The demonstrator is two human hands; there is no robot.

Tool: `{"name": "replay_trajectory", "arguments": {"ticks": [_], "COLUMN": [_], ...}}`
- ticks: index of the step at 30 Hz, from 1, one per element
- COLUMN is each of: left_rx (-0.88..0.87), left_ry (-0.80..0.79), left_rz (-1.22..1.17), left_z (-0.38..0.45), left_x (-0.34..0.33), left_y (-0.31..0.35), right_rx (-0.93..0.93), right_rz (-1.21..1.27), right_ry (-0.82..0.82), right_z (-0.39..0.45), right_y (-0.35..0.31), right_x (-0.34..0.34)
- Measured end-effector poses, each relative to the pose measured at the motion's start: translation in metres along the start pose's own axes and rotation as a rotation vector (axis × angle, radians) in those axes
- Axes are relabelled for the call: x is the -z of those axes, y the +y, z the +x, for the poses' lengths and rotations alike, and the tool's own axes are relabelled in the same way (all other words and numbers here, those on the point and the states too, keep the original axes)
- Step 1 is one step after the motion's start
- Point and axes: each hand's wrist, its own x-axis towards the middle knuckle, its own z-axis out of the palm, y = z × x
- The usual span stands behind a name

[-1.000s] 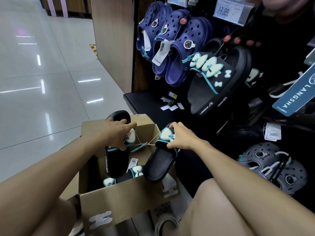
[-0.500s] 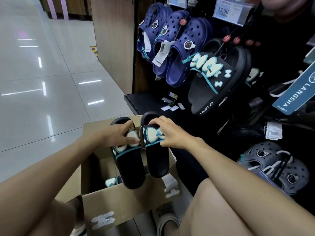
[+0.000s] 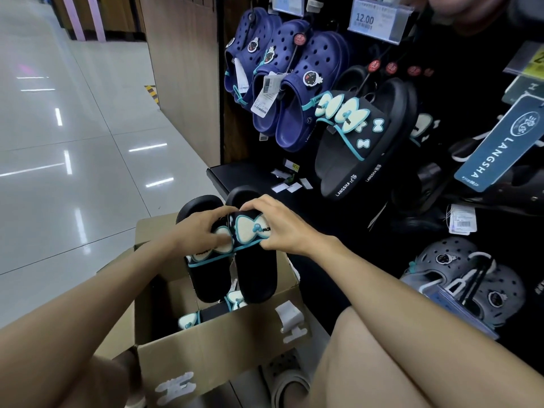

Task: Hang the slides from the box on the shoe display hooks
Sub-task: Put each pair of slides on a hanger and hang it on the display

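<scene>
Above the near open cardboard box, the left hand grips one black slide by its strap, and the right hand pinches the strap of the other black slide beside it. Both carry cream bows edged in teal. Keeping the pair aligned should ease hanging them on the far display hook, beside the hung slides.

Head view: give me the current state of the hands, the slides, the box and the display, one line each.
Left hand: grips the left slide by its strap.
Right hand: grips the right slide by its strap.
Both slides: side by side above the box, not hung.
Cardboard box: open, more slides inside.
Hanging black slides: on their hook.
Blue clogs: hanging.
</scene>
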Motion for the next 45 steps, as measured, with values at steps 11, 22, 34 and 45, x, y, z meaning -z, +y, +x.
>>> {"name": "replay_trajectory", "arguments": {"ticks": [11, 22, 34, 45], "left_rx": [-0.003, 0.018, -0.069, -0.015], "left_ry": [0.182, 0.266, 0.236, 0.0], "left_rz": [-0.177, -0.15, -0.375, -0.523], "left_z": [0.02, 0.038, 0.052, 0.071], "left_x": [-0.016, -0.047, -0.106, -0.135], "left_y": [0.007, 0.037, 0.088, 0.11], "right_rx": [-0.031, -0.269, -0.649, -0.934], "right_rz": [0.093, 0.379, 0.614, 0.769], "right_ry": [-0.004, 0.133, 0.333, 0.397], "right_z": [-0.013, -0.052, -0.169, -0.248], "right_y": [0.011, 0.041, 0.112, 0.16], "right_x": [0.009, 0.037, 0.004, -0.062]}}
